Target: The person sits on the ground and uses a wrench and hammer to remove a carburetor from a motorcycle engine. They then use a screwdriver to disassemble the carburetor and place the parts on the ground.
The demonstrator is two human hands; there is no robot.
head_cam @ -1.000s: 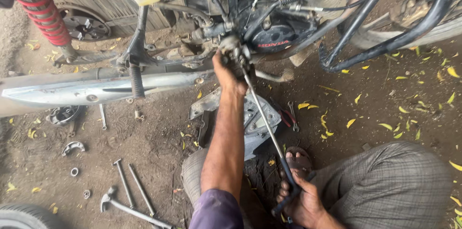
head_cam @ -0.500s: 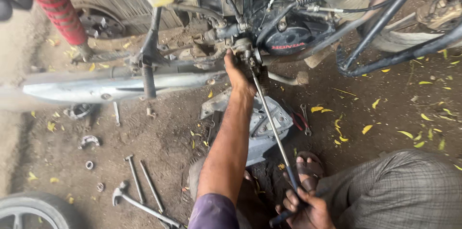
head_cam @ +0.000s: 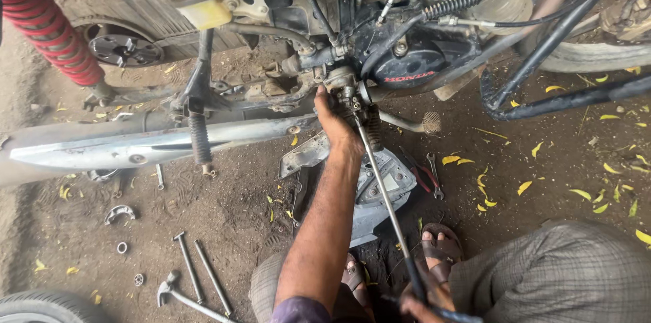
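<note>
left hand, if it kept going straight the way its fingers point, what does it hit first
The left hand points up at the motorcycle's underside; its fingertips already sit at the small metal fitting below the engine case, so that comes first, though depth is unclear.

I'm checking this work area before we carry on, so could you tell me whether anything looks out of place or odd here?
Yes. A metal engine cover lies off the motorcycle on the bare dirt, under the left hand. Two long bolts, a hammer and small rings lie scattered loose in the soil, where grit could get on them. Nothing looks spilled.
</note>
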